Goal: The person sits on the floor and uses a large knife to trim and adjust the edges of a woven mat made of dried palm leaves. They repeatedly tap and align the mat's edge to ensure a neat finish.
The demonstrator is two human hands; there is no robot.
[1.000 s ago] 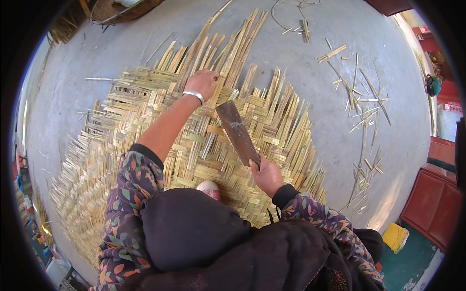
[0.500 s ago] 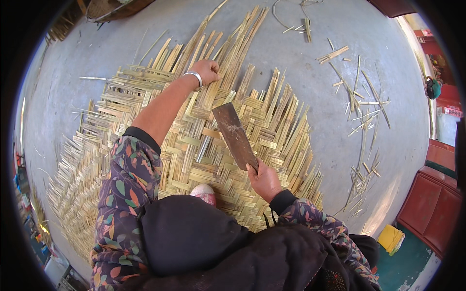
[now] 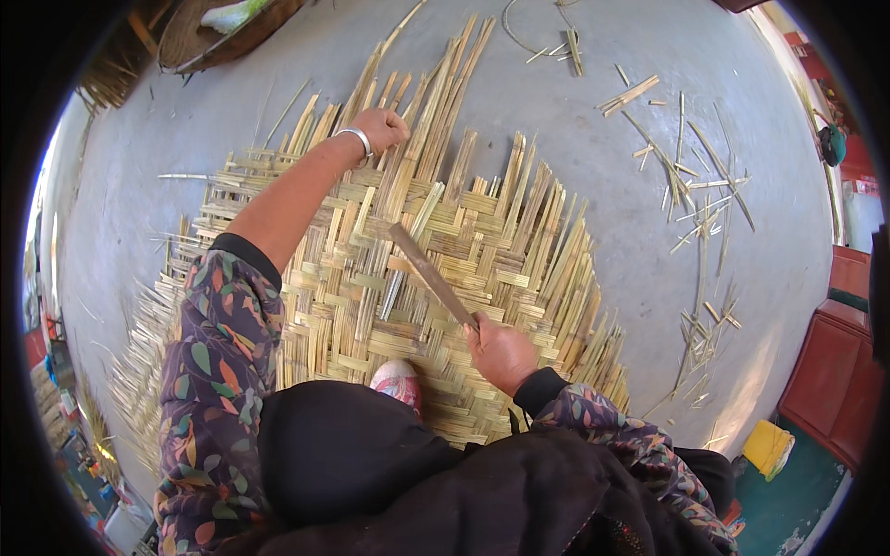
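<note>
A large mat [image 3: 343, 269] woven from flat, split cane strips lies on the floor, its strip ends loose along the far edge. My left hand [image 3: 380, 130], a silver bangle at the wrist, is at the far edge with its fingers curled round upright cane strips [image 3: 413, 153]; the fingertips are partly hidden. In my right hand [image 3: 503, 355] is a flat brown slat [image 3: 431, 278], held above the middle of the mat with its narrow edge turned up. A red-and-white shoe [image 3: 397, 385] rests on the mat in front of me.
Cut cane pieces [image 3: 686, 190] lie scattered on the grey floor [image 3: 593, 139] to the right. A round shallow basket [image 3: 181, 46] stands at the far left. At the right are a dark red cabinet [image 3: 825, 380] and a yellow container [image 3: 768, 449].
The brown slat has turned from showing its broad face to showing its narrow edge. My left hand has shifted slightly left and farther away along the strips.
</note>
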